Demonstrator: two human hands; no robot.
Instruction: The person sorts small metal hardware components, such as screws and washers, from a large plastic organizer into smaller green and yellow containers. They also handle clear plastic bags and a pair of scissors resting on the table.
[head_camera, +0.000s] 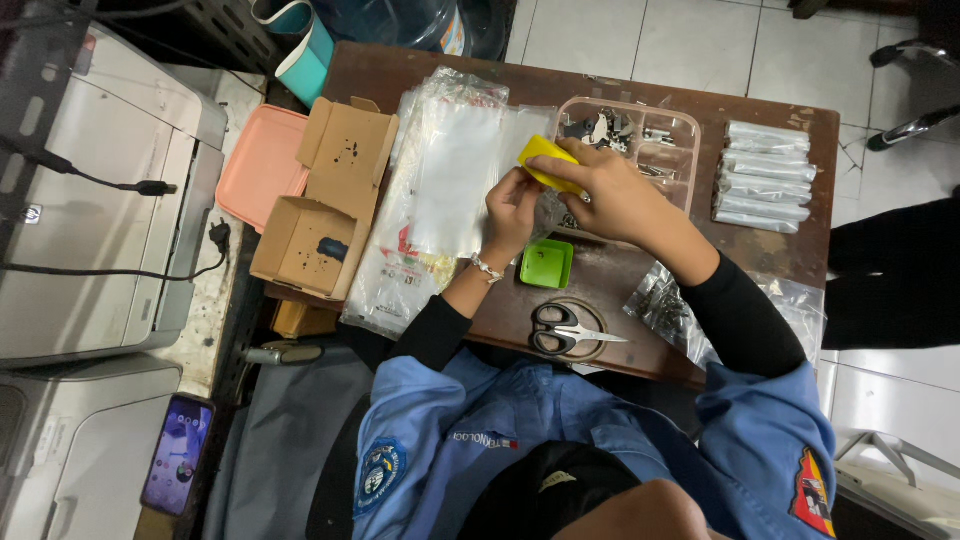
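Standing beside the brown table (780, 250), I see a stack of clear plastic bags (440, 200) on its left part. Near the middle, the right hand (600, 190) has its fingers closed on a yellow scoop (545, 160). The left hand (512, 208) pinches a small clear bag (549, 212) just under it. A small green tray (547, 264) lies below them.

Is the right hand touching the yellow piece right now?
Touching. The head view shows the right hand with fingertips wrapped over the yellow piece, no gap.
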